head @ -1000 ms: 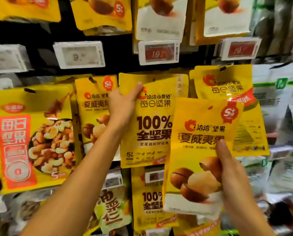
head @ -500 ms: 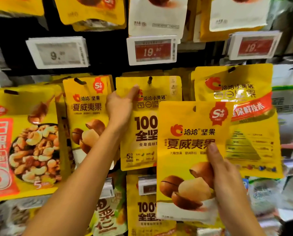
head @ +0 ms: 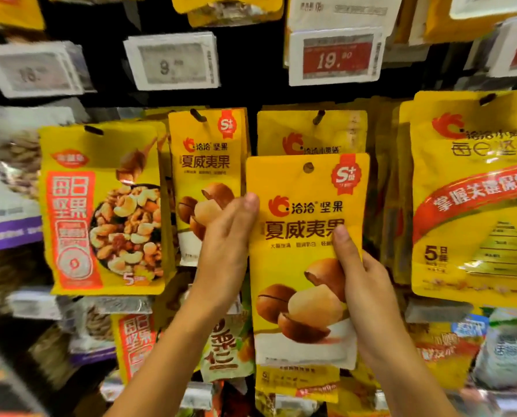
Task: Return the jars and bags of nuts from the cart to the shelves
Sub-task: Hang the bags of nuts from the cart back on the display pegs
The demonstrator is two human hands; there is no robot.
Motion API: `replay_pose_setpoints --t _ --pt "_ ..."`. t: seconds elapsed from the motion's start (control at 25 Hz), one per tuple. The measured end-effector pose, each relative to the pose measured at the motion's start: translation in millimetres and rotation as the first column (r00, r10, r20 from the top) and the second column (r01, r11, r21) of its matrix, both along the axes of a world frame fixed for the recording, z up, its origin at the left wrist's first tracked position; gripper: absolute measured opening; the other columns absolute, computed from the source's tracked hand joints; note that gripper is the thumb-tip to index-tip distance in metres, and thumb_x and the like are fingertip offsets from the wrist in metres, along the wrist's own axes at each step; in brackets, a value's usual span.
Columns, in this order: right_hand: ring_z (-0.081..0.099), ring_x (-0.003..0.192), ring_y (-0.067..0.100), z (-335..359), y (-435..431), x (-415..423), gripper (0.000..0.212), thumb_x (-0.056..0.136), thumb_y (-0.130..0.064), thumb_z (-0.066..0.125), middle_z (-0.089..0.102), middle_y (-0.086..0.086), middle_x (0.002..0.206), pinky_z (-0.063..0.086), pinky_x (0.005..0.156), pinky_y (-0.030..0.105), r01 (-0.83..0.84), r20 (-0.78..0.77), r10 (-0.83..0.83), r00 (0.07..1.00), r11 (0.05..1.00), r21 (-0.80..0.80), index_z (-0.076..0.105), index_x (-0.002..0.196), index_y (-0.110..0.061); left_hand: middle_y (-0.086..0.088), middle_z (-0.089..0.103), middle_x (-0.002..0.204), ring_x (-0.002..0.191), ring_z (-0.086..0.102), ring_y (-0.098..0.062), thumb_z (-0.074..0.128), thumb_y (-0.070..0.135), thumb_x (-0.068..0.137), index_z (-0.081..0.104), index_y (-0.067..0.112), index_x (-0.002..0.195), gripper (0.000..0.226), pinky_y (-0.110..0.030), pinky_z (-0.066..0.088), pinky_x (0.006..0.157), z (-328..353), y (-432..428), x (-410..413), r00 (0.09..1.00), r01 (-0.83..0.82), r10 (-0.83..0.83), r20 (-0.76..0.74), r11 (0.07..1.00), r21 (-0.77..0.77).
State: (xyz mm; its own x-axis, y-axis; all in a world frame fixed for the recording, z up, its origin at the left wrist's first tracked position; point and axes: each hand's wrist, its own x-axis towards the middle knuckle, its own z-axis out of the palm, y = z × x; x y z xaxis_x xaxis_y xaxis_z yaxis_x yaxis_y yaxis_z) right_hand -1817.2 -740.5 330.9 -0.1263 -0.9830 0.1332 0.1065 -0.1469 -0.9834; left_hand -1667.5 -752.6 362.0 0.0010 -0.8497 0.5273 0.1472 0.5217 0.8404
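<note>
left hand [head: 228, 236] gripping macadamia bag [head: 299, 260] left edge | right hand [head: 368, 284] pinching right edge | bag overlapping hanging pouch [head: 335, 130]

The black panel [head: 251, 94] is found hung edge to edge with bags [head: 101, 206]. The middle hook [head: 319, 117] is loaded with yellow bags [head: 311, 136], whose front is covered by the held bag [head: 305, 266]. The left hook [head: 197, 115] is likewise loaded. A narrow dark gap [head: 252, 130] is left between the two stacks. Above them, a band of the panel is left open below the price tags [head: 335, 55].
</note>
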Motion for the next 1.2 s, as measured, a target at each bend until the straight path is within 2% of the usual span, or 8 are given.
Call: replay_pose_setpoints --t 0.16,0.4,0.6,0.84,0.96,1.08,1.16,1.2 --pt "0.065 0.093 -0.001 2 -13 46 0.058 0.056 -0.073 0.049 0.071 -0.023 0.095 0.047 0.082 0.023 -0.116 0.003 0.116 0.993 0.993 -0.011 0.066 0.097 -0.035 -0.004 0.075 0.087 0.079 0.072 -0.015 0.048 0.034 0.089 0.072 0.015 0.086 0.03 -0.02 0.055 0.059 -4 1 28 0.974 -0.199 0.204 -0.097 0.978 0.061" --pt "0.062 0.096 0.005 37 -47 104 0.062 0.06 -0.075 0.04 0.07 -0.014 0.097 0.048 0.084 0.026 -0.134 -0.09 0.126 0.988 0.987 -0.086 0.064 0.097 -0.032 0.004 0.074 0.07 0.067 0.07 -0.009 0.051 0.027 0.095 0.075 0.025 0.065 0.038 -0.021 0.053 0.056 38 -30 83 0.922 -0.384 0.385 -0.052 0.923 0.023" --pt "0.064 0.097 0.01 51 -71 122 0.064 0.074 -0.068 0.04 0.071 -0.006 0.101 0.049 0.083 0.024 -0.127 -0.117 0.112 0.987 0.984 -0.127 0.066 0.109 -0.021 -0.008 0.074 0.08 0.077 0.069 -0.022 0.052 0.031 0.095 0.072 0.015 0.077 0.032 -0.034 0.054 0.069 50 -57 102 0.916 -0.397 0.399 -0.048 0.917 0.051" --pt "0.06 0.092 0.01 46 -82 123 0.053 0.084 -0.065 0.039 0.068 -0.005 0.098 0.044 0.071 0.024 -0.077 -0.175 0.065 0.982 0.995 -0.063 0.064 0.103 -0.023 -0.002 0.075 0.074 0.07 0.072 -0.016 0.052 0.031 0.095 0.073 0.019 0.071 0.035 -0.023 0.056 0.058 46 -71 104 0.935 -0.346 0.351 -0.05 0.934 0.085" --pt "0.059 0.085 0.008 48 -90 121 0.055 0.085 -0.066 0.039 0.069 -0.003 0.093 0.04 0.063 0.023 -0.04 -0.202 0.024 0.979 0.997 -0.072 0.066 0.098 -0.02 -0.001 0.074 0.072 0.07 0.071 -0.016 0.051 0.031 0.095 0.073 0.02 0.067 0.037 -0.028 0.057 0.061 46 -79 103 0.926 -0.372 0.376 -0.044 0.924 0.086" --pt "0.062 0.091 0.018 45 -102 122 0.056 0.085 -0.065 0.04 0.07 0.003 0.096 0.047 0.074 0.031 0.001 -0.259 -0.022 0.966 0.997 -0.081 0.067 0.094 -0.017 -0.013 0.071 0.08 0.077 0.066 -0.027 0.048 0.038 0.096 0.068 0.007 0.077 0.041 -0.045 0.052 0.075 42 -93 101 0.85 -0.523 0.517 0.097 0.851 0.053" --pt "0.062 0.096 0.018 36 -104 126 0.05 0.087 -0.062 0.041 0.069 0.002 0.1 0.048 0.082 0.033 0.022 -0.253 -0.045 0.967 0.995 -0.093 0.064 0.096 -0.019 -0.021 0.067 0.08 0.071 0.06 -0.029 0.045 0.04 0.097 0.064 0.0 0.08 0.048 -0.044 0.047 0.067 32 -95 101 0.801 -0.582 0.576 0.165 0.813 -0.016" --pt "0.061 0.099 0.017 31 -104 127 0.049 0.088 -0.06 0.041 0.068 0.0 0.102 0.049 0.083 0.031 0.024 -0.231 -0.047 0.972 0.994 -0.103 0.063 0.102 -0.019 -0.017 0.064 0.075 0.065 0.055 -0.022 0.044 0.038 0.098 0.062 0.003 0.078 0.044 -0.041 0.042 0.062 26 -94 101 0.789 -0.591 0.591 0.169 0.805 -0.056"
